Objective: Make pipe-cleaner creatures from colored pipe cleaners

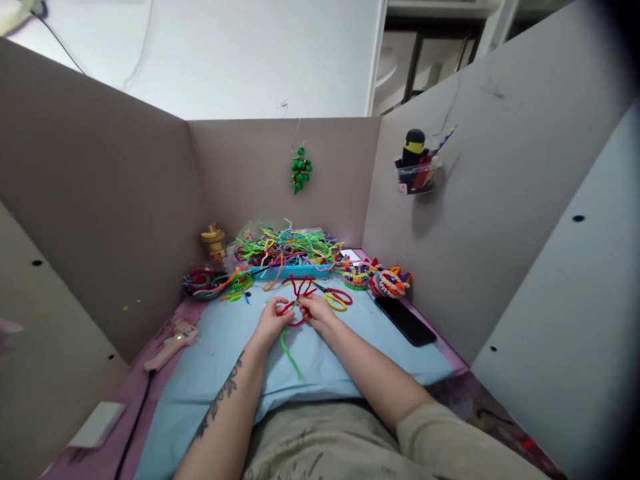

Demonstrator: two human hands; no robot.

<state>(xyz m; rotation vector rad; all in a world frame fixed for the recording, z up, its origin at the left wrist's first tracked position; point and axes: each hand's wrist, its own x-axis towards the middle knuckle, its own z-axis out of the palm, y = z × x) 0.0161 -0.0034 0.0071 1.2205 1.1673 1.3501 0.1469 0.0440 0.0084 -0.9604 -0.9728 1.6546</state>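
Between my two hands are several red pipe cleaners (303, 285), bent into a loop below with loose ends spreading out above. My left hand (274, 320) pinches their left side, fingers curled. From the right, my right hand (316, 310) grips the same red bundle close to its middle. A green pipe cleaner (289, 353) runs out from between the hands and hangs down onto the light blue cloth (330, 360). Just beyond my right hand lie scissors (340, 299) with red and yellow handles. Fingertips hide the exact point where green and red meet.
A blue tray (290, 272) heaped with colourful pipe cleaners stands at the back. Finished pipe-cleaner pieces (390, 283) and a black phone (405, 321) lie at right. At left are a dark bowl (203, 285) and a pink glue gun (173, 347) with a cable. Grey panels enclose the table.
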